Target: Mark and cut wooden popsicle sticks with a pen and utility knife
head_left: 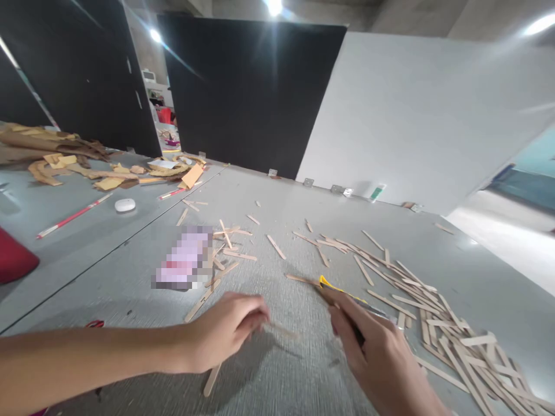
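My left hand point(228, 329) is closed over the middle front of the table, fingertips pinching a thin wooden craft stick point(284, 331) that is blurred by motion. Across from it, my right hand point(377, 344) is wrapped round a yellow and black utility knife point(336, 288), much of it hidden by the fingers. A craft stick point(299, 279) shows beside the knife's yellow end; whether the hand touches it I cannot tell. Another stick point(212, 380) lies below my left hand. To the right spreads a large loose pile of craft sticks point(433, 320).
More sticks point(238, 255) lie scattered beside a pixelated purple object point(184, 257). At the left are a white rounded case point(125, 205), a red-and-white pencil-like rod point(73, 216), a red object point(15, 257) and torn cardboard point(47, 144). Black point(255, 92) and white panels point(416, 115) stand behind.
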The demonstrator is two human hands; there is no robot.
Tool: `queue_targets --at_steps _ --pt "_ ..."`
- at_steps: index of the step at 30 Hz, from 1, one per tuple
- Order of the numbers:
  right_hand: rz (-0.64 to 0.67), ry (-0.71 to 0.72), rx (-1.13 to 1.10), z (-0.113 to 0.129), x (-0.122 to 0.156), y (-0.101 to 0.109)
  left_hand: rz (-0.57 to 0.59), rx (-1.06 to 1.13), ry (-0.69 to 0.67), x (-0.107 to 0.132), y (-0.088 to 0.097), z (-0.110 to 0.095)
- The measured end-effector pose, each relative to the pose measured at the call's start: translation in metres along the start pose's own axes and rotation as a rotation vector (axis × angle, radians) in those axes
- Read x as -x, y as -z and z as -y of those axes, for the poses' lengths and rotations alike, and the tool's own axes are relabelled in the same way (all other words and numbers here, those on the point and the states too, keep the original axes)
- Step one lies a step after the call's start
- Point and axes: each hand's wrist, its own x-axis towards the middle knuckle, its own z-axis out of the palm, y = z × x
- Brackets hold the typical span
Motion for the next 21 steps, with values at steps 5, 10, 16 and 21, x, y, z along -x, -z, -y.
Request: queue_targets --at_steps 5,10,16,21 --pt "0.037 0.052 0.086 -0.026 0.014 -0.038 -0.184 -0.543 -0.135 -0.021 0.021 0.022" --pt "0.115 0.003 0.050 -0.022 0.011 -0.039 0.052 -0.720 -0.188 -0.032 0.028 0.038" --pt "0.117 -0.004 0.037 -0.018 0.011 -0.035 0.087 -0.790 -0.173 -0.030 0.030 0.036" --pt "0.114 -0.014 0.029 -0.019 0.014 -0.035 0.121 -0.786 -0.145 -0.031 0.033 0.035"
